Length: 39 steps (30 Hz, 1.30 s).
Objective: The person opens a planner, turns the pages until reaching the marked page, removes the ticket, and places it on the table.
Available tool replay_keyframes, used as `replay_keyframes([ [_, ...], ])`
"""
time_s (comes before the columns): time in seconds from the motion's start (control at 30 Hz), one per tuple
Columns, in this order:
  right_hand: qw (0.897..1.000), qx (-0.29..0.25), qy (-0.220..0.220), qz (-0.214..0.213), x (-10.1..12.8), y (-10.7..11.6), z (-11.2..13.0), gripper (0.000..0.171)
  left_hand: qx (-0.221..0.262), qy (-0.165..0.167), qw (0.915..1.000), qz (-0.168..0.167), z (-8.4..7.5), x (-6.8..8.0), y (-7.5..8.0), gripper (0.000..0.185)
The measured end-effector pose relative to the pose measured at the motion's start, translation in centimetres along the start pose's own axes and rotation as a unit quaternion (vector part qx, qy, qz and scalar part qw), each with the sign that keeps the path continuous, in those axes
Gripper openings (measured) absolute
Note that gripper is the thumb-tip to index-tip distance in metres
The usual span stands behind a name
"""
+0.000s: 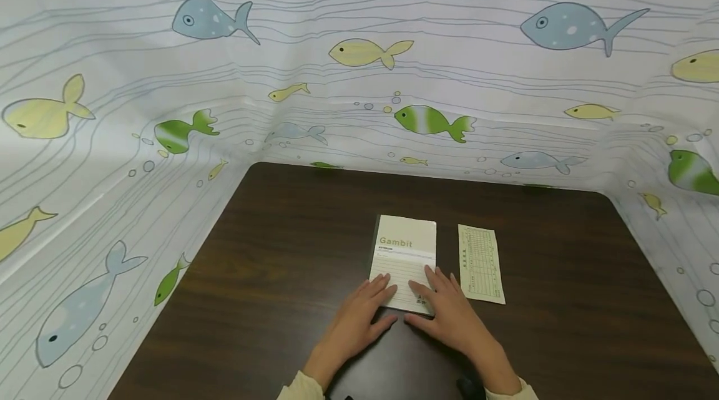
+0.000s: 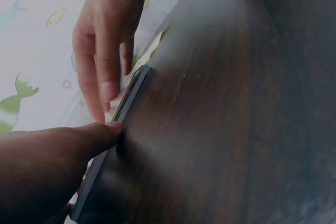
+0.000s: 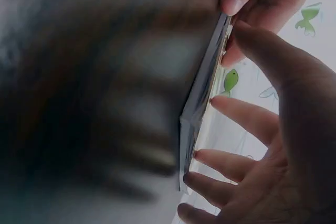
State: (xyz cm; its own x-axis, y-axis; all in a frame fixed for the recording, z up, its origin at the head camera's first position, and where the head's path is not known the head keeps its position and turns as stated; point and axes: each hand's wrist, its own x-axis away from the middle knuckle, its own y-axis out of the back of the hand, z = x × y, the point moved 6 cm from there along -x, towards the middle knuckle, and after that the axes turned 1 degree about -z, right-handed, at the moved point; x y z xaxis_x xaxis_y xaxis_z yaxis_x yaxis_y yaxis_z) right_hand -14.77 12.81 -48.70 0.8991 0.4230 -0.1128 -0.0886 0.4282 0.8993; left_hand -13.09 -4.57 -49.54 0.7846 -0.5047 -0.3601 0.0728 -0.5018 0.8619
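While flat, both hands [image 1: 412,319] press notebook [image 1: 405,261] near edge.

Dark brown wood-grain table [image 1: 269,275], rounded far corners. Pale green printed slip [image 1: 481,264] lying flat on it right of centre, long side running near to far, covered in a fine grid of small print too small to read. White curtain [image 1: 359,75] hung around the table's far, left and right sides, printed with green, blue and yellow fish, bubbles and thin wavy lines.
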Motion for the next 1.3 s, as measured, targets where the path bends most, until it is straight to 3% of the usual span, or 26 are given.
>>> replay_keyframes([
  [0.37, 1.0, 0.001, -0.015, -0.004, 1.5, 0.3, -2.5, 0.057, 0.029, 0.029, 0.9991, -0.003, -1.7, -1.7, -1.9, 0.042],
  [0.5, 1.0, 0.003, -0.017, 0.013, 1.6, 0.2, -2.7, 0.06, 0.04, 0.044, 0.9982, 0.003, -1.9, -1.7, -1.8, 0.041],
  [0.7, 1.0, 0.013, 0.005, -0.012, 0.9, 1.4, -2.6, 0.062, 0.039, 0.046, 0.9981, -0.011, -2.1, -2.5, -1.2, 0.043],
  [1.0, 1.0, 0.008, 0.014, -0.013, 0.9, 2.0, -2.2, 0.062, 0.048, 0.069, 0.9965, 0.002, -2.1, -2.5, -1.3, 0.045],
  [1.3, 1.0, 0.008, -0.027, -0.003, 0.4, 1.6, -2.2, 0.06, 0.017, 0.025, 0.9994, -0.013, -1.7, -2.7, -1.0, 0.044],
])
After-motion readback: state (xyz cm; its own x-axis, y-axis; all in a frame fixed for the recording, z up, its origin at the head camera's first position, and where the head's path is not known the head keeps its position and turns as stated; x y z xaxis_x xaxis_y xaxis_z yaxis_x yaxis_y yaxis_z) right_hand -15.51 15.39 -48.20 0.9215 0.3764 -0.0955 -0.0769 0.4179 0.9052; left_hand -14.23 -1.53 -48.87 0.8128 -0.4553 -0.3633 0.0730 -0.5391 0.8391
